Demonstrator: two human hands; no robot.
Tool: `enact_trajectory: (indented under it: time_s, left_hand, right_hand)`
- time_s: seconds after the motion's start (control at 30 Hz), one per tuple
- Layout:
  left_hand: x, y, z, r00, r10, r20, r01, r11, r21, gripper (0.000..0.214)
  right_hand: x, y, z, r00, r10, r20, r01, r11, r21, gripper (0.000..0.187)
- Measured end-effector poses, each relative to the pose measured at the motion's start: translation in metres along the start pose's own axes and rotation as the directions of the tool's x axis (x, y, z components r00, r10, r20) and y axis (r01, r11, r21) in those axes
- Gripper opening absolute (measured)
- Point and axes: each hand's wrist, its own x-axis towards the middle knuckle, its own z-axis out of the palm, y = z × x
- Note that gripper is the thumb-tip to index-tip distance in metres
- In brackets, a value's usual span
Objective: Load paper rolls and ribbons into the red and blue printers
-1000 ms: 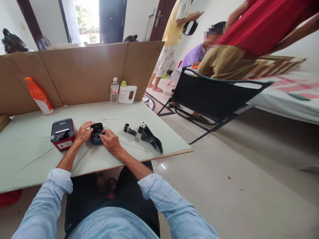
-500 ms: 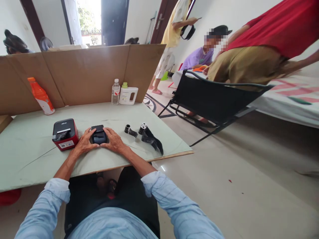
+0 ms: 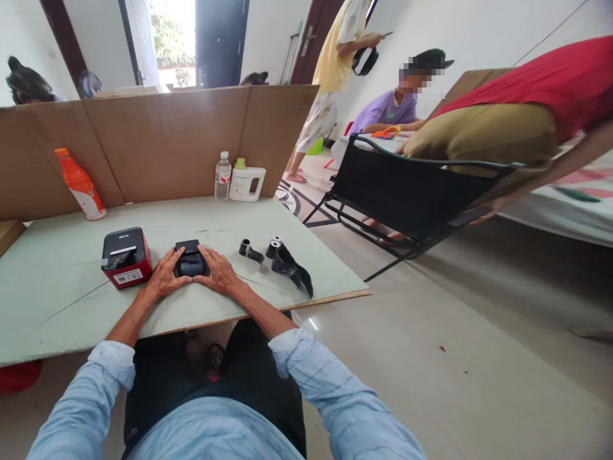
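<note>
A small black printer [image 3: 190, 262] sits on the pale green table [image 3: 57, 300]. My left hand [image 3: 161, 278] presses against its left side and my right hand [image 3: 219, 273] against its right side, so both hands hold it between them. Just left of my left hand stands a red and black label printer [image 3: 125, 257]. To the right of my right hand lie two small paper rolls with black strips [image 3: 278, 259].
A cardboard screen [image 3: 158, 140] backs the table. An orange bottle [image 3: 80, 184], a water bottle [image 3: 221, 177] and a white jug [image 3: 246, 181] stand against it. A black folding chair [image 3: 407, 198] is on the right, with other people behind it and a bed beyond.
My hands moved from working on top of the small black printer to cupping its two sides. The person in red bent lower behind the chair.
</note>
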Motion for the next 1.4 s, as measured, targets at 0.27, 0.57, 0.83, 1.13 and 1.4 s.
enact_trajectory:
  time_s: [0.27, 0.57, 0.83, 1.13, 1.4]
  left_hand:
    - [0.001, -0.001, 0.0, 1.0, -0.015, 0.001, 0.015, 1.0, -0.007, 0.098]
    - [-0.005, 0.0, 0.006, 0.999, -0.032, -0.027, 0.032, 0.999, 0.01, 0.097]
    - [-0.007, -0.004, 0.007, 0.998, -0.028, -0.064, 0.026, 0.999, -0.024, 0.097]
    - [-0.011, 0.001, 0.003, 0.998, -0.037, -0.042, 0.037, 0.999, -0.006, 0.097]
    - [-0.013, 0.004, 0.0, 0.998, -0.053, -0.031, 0.054, 0.998, 0.038, 0.097]
  right_hand:
    - [0.0, 0.002, 0.003, 1.0, 0.018, 0.003, -0.018, 1.0, -0.007, 0.091]
    - [0.001, -0.001, 0.006, 0.999, 0.034, 0.012, -0.033, 0.999, -0.041, 0.097]
    - [0.002, -0.001, 0.01, 0.999, 0.037, 0.002, -0.037, 0.997, -0.064, 0.101]
    - [0.0, -0.006, 0.007, 0.999, 0.043, 0.008, -0.043, 0.999, -0.01, 0.097]
    - [-0.003, -0.018, -0.006, 0.998, 0.061, 0.026, -0.062, 0.998, 0.025, 0.095]
